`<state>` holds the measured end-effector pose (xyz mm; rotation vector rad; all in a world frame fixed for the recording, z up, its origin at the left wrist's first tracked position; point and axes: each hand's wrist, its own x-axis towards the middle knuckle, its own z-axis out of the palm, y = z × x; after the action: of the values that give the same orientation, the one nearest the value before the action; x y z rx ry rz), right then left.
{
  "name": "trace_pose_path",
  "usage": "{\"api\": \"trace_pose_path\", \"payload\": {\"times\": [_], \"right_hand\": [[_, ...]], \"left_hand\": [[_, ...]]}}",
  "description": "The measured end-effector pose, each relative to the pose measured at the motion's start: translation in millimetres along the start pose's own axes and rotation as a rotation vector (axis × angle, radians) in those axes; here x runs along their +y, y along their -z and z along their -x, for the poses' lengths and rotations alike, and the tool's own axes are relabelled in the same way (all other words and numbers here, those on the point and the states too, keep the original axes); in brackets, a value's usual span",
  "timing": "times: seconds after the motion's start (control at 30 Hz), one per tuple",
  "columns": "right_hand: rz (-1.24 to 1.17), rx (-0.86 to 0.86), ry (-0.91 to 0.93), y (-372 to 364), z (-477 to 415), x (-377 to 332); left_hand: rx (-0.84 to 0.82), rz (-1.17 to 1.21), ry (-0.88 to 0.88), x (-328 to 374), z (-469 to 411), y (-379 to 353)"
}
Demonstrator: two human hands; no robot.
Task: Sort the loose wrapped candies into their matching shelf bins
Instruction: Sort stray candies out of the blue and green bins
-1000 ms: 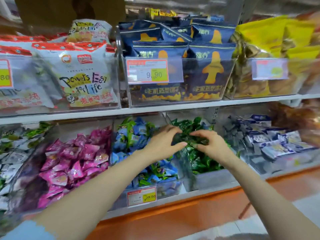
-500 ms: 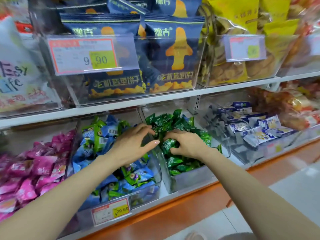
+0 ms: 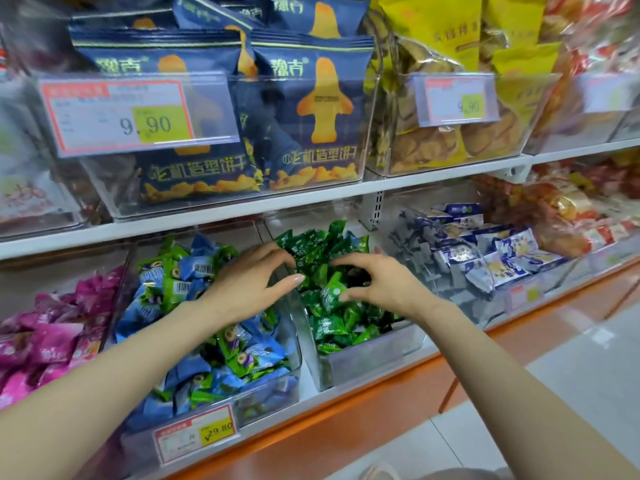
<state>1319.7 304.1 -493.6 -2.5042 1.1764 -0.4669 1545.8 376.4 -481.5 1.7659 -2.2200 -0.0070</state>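
Hands were apart. Left hand (image 3: 249, 282) was open and empty, fingers spread over the divider by the mixed bin (image 3: 291, 358). Right hand (image 3: 381, 282) pinched a green candy (image 3: 330, 292) just above the green bin (image 3: 363, 362). Best released low onto the pile, so that nothing spilled over the divider.

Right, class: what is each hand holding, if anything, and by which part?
The right hand pinches a green candy by its right edge. The left hand holds nothing; it is spread open.
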Motion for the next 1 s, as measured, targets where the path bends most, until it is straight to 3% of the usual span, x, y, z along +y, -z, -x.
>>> {"api": "trace_pose_path", "payload": {"times": [0.13, 0.2, 0.53, 0.73, 0.83, 0.93, 1.0], "right_hand": [[-0.122, 0.354, -0.161, 15.2, 11.7, 25.2], [-0.151, 0.424, -0.242, 14.7, 16.3, 38.3], [-0.284, 0.432, -0.209, 3.2, 16.3, 52.8], [-0.223, 0.417, -0.190, 1.9, 11.5, 51.4], [-0.177, 0.398, -0.188, 2.9, 13.5, 51.6], [-0.156, 0.392, -0.171, 1.6, 15.8, 53.4], [-0.198, 0.440, -0.174, 2.1, 16.7, 51.8]], "left_hand": [[-0.007, 0.139, 0.050, 24.0, -43.9, -5.7], [-0.049, 0.228, 0.104, 35.5, -72.1, -16.2], [-0.227, 0.260, 0.154, 37.7, -180.1, -78.5], [-0.193, 0.071, 0.138, 25.4, -200.3, -90.2], [0.002, 0.073, 0.132, 23.0, -197.2, -87.9], [0.206, 0.429, 0.184, 28.8, -187.7, -72.1], [0.226, 0.749, 0.184, 37.9, -173.2, -55.0]]}}
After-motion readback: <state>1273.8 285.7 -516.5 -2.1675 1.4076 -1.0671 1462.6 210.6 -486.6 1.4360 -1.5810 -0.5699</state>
